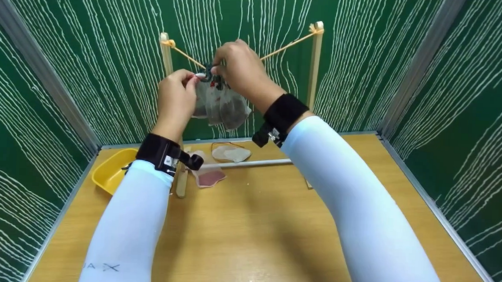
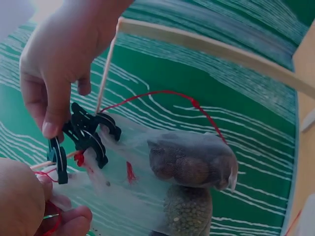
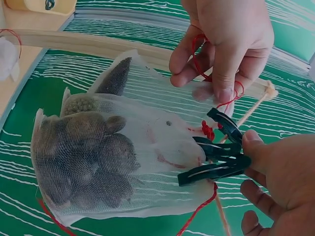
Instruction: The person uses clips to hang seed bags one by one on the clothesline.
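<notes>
My left hand pinches the gathered white neck of a mesh bag, a red drawstring looped over its fingers. The right hand pinches a dark green clip at the rope, right beside that neck. More green clips sit close together there, on the necks of other bags. Below them hang white mesh bags; one mesh bag holds dark, rounded pieces, and another mesh bag shows small grainy contents. The orange rope sags under them.
The rope is tied between a left wooden post and a right wooden post. On the table lie a yellow basin, a pouch with pinkish contents, a white pouch and a white rod. Green walls enclose the table.
</notes>
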Motion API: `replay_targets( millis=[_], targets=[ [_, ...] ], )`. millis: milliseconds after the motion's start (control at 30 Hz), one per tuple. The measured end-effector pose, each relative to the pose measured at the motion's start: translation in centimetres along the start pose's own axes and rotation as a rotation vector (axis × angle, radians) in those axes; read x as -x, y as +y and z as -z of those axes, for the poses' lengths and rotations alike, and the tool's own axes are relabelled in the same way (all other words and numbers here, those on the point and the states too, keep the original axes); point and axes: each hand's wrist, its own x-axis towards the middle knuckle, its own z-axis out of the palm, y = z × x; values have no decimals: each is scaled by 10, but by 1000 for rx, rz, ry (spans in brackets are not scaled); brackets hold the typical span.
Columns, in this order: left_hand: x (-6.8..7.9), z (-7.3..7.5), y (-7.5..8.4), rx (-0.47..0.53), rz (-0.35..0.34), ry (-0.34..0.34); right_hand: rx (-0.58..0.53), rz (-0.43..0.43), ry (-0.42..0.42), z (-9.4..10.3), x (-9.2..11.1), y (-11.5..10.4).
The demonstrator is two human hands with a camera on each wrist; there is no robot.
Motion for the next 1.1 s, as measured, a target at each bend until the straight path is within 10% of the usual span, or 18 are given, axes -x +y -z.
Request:
replay_targets(
  millis=[467, 600, 867, 1100],
  targets=[
    [5, 1, -3, -54, -38, -53, 64, -1, -143, 7, 10, -3],
    [12, 3, -13, -102, -74, -20, 16, 58, -50, 11, 24, 10],
    [41, 2, -60, -160, -55, 81, -157, 163, 282, 9, 87, 63],
    [61, 5, -126, -176, 136, 8, -255, -128, 141, -15, 158, 120]
  ],
)
